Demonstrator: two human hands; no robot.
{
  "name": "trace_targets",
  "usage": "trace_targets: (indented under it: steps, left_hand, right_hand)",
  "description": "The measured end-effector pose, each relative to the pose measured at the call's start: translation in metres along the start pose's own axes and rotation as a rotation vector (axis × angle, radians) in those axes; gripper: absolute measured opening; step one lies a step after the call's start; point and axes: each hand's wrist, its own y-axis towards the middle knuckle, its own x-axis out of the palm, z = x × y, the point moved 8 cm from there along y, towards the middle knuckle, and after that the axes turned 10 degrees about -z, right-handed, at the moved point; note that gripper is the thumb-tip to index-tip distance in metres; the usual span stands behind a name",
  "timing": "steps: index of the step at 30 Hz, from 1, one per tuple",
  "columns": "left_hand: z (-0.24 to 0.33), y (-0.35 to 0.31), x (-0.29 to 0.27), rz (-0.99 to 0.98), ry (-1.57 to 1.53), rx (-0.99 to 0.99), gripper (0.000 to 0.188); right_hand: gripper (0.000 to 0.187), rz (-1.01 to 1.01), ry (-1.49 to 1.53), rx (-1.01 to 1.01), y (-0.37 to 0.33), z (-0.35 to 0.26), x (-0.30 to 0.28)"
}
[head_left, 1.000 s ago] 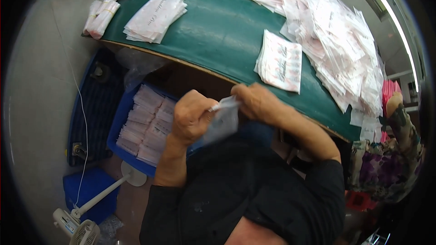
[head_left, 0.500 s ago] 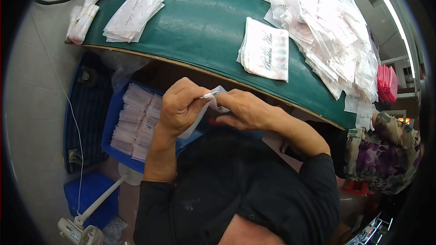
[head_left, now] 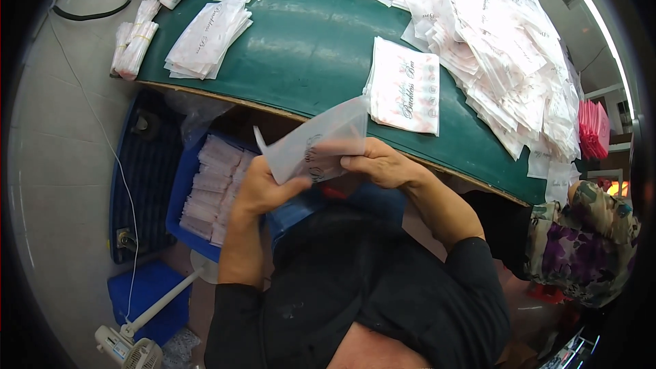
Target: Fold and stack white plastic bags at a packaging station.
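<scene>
A translucent, frosted plastic bag [head_left: 328,138] with dark script print is spread between my hands, just in front of the green table's edge. My left hand [head_left: 268,188] grips its lower left side, thumb on the near face. At its right side, my right hand [head_left: 383,162] pinches the bag, the other fingers behind it. A neat stack of similar printed bags [head_left: 404,87] lies on the table beyond my right hand. Another stack of bags [head_left: 208,39] lies farther left.
A big loose heap of bags [head_left: 492,55] covers the far and right parts of the green table [head_left: 307,34]. Banded bundles [head_left: 137,48] lie at its left corner. Below stands a blue crate [head_left: 179,215] of packed bags, near a fan [head_left: 130,345]. A person's patterned sleeve [head_left: 581,239] is at right.
The bag, bunched between my fingertips before, is now opened out flat and raised toward the table. My hands have moved lower and slightly apart.
</scene>
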Motion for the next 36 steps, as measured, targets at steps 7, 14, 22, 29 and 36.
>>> trace_targets:
  steps: [7,14,22,29,36]
  left_hand:
    - [-0.042,0.023,0.061,0.094,0.582,0.197,0.042]
    - [-0.043,0.063,0.062,0.090,0.034,0.078,0.042]
    - [-0.015,0.120,0.040,0.425,-0.019,0.031,0.016]
    - [0.014,0.179,0.076,0.394,0.226,0.056,0.015]
    - [0.019,0.273,0.097,0.300,0.906,0.122,0.042]
  right_hand:
    - [0.081,0.051,0.481,-0.293,0.019,0.009,-0.022]
    - [0.089,0.069,0.248,-0.154,-0.001,-0.010,-0.046]
    - [0.016,0.628,-0.317,-0.132,-0.092,-0.085,-0.135]
    - [0.023,1.256,-0.619,-0.370,-0.220,-0.295,-0.291]
    - [0.047,1.166,-1.723,-0.291,-0.193,-0.282,-0.284]
